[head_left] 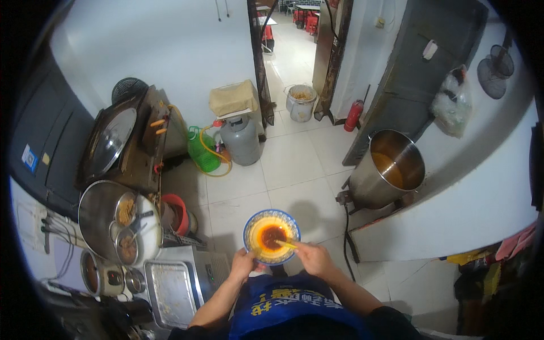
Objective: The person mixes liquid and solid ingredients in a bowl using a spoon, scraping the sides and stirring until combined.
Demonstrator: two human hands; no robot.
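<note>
A wide bowl [294, 226] with a blue rim and a patterned inner wall is held out in front of my apron. Dark red sauce [272, 236] with an orange oily edge lies in its middle. My left hand [244, 264] grips the bowl's near left edge, thumb over the rim and fingers underneath. Between the fingers of my right hand [314, 258] is a thin yellow utensil [288, 244], probably chopsticks, its tip in the sauce. The bowl's underside is hidden.
At left stand a large metal basin [95, 212] with small food bowls and a metal tray [168, 293]. A gas cylinder [241, 142], green jug [204, 148] and bucket [301, 108] stand ahead. A tall steel pot [361, 182] and fire extinguisher [353, 115] are at right.
</note>
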